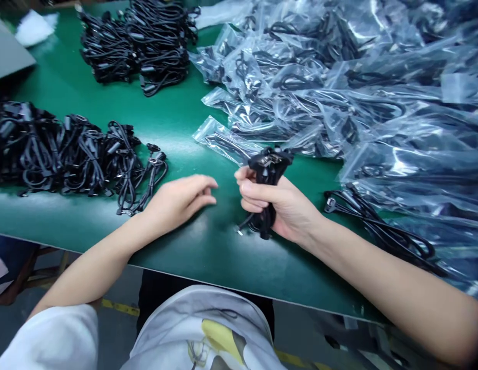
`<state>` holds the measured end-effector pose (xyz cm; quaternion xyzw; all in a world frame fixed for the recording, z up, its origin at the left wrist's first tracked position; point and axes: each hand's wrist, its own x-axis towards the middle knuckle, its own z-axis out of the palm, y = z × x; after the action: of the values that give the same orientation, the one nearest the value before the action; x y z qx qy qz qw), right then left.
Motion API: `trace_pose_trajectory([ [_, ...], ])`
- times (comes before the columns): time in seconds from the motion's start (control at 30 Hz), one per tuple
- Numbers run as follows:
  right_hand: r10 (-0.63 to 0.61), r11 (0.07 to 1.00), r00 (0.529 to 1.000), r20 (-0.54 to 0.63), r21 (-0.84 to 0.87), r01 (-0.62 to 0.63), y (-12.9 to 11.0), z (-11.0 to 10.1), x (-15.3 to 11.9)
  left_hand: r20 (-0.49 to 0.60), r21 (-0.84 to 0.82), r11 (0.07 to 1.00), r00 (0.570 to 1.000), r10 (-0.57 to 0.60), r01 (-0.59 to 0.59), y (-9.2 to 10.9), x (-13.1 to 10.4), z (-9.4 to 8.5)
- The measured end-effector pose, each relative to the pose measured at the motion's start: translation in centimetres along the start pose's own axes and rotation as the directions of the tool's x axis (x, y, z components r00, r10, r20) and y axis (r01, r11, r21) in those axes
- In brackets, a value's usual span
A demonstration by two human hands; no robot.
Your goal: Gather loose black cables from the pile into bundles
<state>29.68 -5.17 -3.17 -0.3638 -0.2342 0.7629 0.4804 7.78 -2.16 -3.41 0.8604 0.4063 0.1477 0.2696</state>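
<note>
My right hand is wrapped round a bundle of black cables, held upright over the green table. Metal connector ends show at its top, and a loose end hangs below my fingers. My left hand rests low over the table with its fingers loosely curved and a gap between thumb and forefinger; nothing shows in it. Just left of that hand lies a folded black cable, at the end of a long row of cable bundles. A clear bag with a cable lies just beyond my right hand.
Clear bags of black cables are heaped across the right side of the green table. Loose black cables lie beside my right forearm. A stack of cable bundles stands at the back; a grey box is at far left.
</note>
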Motion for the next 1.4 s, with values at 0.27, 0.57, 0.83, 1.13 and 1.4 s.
trace_pose_trajectory([
  [0.27,0.202,0.971,0.979,0.018,-0.133,-0.198,1.2,-0.9,0.7,-0.345,0.594,0.669,0.893,-0.289,0.447,-3.3,-1.4,-4.0],
  [0.57,0.100,0.980,0.992,0.080,-0.182,-0.084,2.9,-0.6,0.5,-0.331,-0.361,0.911,0.886,-0.325,0.200,-0.9,-0.7,-2.7],
  [0.83,0.251,0.967,0.959,0.134,-0.085,-0.241,2.9,0.0,-0.3,-0.257,-0.433,0.878,0.906,-0.337,0.204,-0.1,-0.2,-0.9],
  [1.13,0.318,0.945,0.936,0.155,-0.133,-0.299,3.0,-0.6,-0.1,-0.121,-0.532,0.832,0.958,-0.261,0.159,-0.5,-0.1,-1.1],
  [1.4,0.345,0.938,0.926,0.152,-0.103,-0.332,2.6,-0.4,-0.3,-0.051,-0.541,0.816,0.961,-0.271,0.202,-0.6,0.2,-1.1],
])
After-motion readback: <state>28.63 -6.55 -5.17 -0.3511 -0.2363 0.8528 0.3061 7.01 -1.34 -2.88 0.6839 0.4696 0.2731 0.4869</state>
